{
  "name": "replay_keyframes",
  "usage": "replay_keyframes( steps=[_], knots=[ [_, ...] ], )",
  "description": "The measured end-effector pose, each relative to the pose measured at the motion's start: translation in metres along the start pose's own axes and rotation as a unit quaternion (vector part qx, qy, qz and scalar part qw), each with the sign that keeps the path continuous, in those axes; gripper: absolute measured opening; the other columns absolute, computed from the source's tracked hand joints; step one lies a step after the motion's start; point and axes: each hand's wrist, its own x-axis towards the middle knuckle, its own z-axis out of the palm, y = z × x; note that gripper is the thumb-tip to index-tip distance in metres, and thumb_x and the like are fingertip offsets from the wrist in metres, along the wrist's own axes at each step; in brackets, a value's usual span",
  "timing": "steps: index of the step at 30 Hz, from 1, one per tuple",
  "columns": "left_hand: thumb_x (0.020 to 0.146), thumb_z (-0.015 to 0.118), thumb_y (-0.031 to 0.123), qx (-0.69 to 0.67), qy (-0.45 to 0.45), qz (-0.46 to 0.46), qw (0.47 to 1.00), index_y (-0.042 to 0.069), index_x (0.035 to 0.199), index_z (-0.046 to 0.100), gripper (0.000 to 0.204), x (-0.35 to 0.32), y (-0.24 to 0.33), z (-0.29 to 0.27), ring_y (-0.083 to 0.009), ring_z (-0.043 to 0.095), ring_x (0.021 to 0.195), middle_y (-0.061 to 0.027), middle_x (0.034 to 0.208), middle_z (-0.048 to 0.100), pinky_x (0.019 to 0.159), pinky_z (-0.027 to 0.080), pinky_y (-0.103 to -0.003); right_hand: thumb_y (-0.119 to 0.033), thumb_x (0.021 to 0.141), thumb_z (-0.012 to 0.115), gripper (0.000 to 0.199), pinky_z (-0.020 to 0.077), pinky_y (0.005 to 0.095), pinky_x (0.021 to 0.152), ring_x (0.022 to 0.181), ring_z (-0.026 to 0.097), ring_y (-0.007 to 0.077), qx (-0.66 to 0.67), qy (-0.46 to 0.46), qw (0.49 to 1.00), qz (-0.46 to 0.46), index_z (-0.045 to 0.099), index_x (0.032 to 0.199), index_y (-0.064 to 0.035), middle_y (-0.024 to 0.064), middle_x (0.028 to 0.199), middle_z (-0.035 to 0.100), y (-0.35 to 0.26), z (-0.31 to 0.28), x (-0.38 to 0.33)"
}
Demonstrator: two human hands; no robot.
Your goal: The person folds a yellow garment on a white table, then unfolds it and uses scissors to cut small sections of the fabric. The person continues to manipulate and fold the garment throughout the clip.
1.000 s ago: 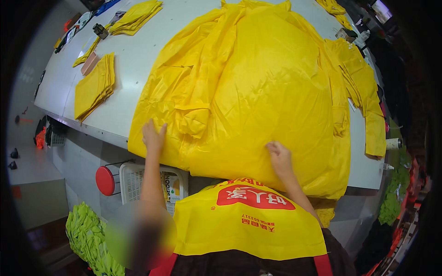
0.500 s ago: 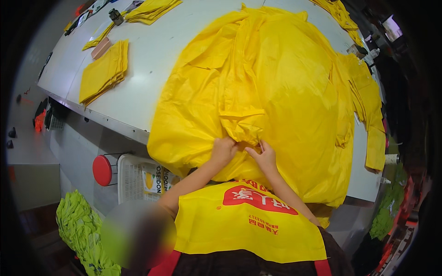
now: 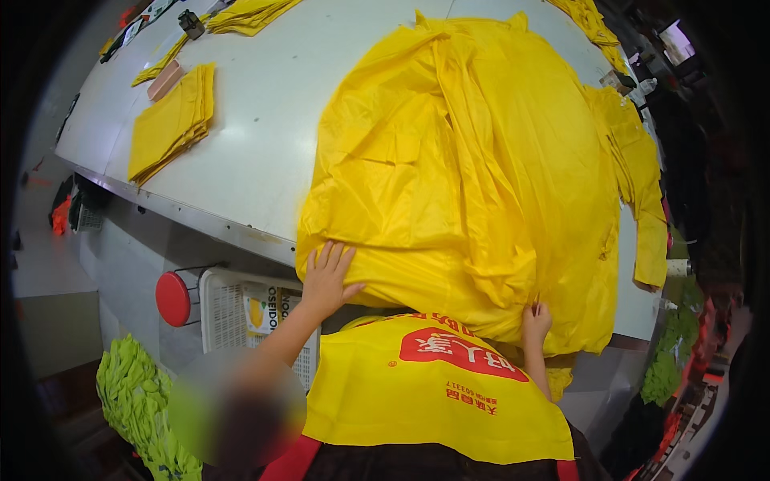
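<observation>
Pale table (image 3: 265, 120), red-lettered apron (image 3: 437, 393), yellow garment (image 3: 481, 184) under wide left grip (image 3: 323, 284), within narrow right grip (image 3: 536, 322)

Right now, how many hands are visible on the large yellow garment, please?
2. The left hand lies with spread fingers on the near left part of the large yellow garment; the right hand has its fingertips on the fabric further right. I see no others there.
</observation>
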Motion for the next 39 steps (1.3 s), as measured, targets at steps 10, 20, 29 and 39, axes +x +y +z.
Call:
replay_keyframes(
  steps=[10, 20, 29, 39],
  knots=[
    [0.09, 0.052, 0.021, -0.358, 0.257, -0.231, 0.867, -0.004, 0.098, 0.059, 0.027, 0.073, -0.083, -0.022, -0.0251, 0.06, 0.079, -0.0162, 0.085, 0.063, 0.069, 0.046, -0.032, -0.015, 0.088, 0.054, 0.014, 0.0302, 0.0204, 0.048, 0.052, 0.036, 0.004, 0.118, 0.028, 0.993, -0.014, 0.059, 0.093, -0.0025, -0.0054, 0.062, 0.041, -0.03, -0.076, 0.025],
    [0.084, 0.058, 0.034, -0.827, -0.099, -0.259, 0.488, 0.002, 0.121, 0.05, 0.049, 0.27, -0.104, -0.024, -0.0241, 0.059, 0.099, -0.013, 0.114, 0.058, 0.085, 0.048, -0.034, -0.005, 0.086, 0.049, 0.032, 0.044, 0.0349, 0.085, 0.099, 0.055, 0.0263, 0.246, -0.266, 0.883, -0.298, 0.049, 0.117, 0.001, 0.0178, 0.111, 0.054, -0.296, 0.193, 0.119],
    [0.075, 0.061, 0.005, -0.715, 0.03, -0.192, 0.672, 0.004, 0.116, 0.052, 0.042, 0.251, -0.142, -0.065, -0.0234, 0.061, 0.086, -0.0119, 0.095, 0.062, 0.075, 0.051, -0.036, -0.001, 0.085, 0.045, 0.043, 0.033, 0.0402, 0.1, 0.121, 0.036, 0.0409, -0.085, -0.106, 0.899, -0.417, 0.038, 0.127, 0.0024, 0.0273, 0.133, 0.035, -0.24, 0.234, 0.182],
    [0.079, 0.057, 0.007, 0.087, 0.266, -0.177, 0.944, 0.013, 0.102, 0.06, 0.023, 0.236, -0.161, -0.017, -0.0288, 0.055, 0.085, -0.0083, 0.096, 0.058, 0.074, 0.045, -0.038, 0.001, 0.083, 0.046, 0.036, 0.0411, 0.0358, 0.093, 0.108, 0.051, 0.0346, 0.04, -0.177, 0.931, -0.317, 0.045, 0.119, 0.0029, 0.0226, 0.123, 0.048, -0.244, 0.207, 0.192]
  ],
)
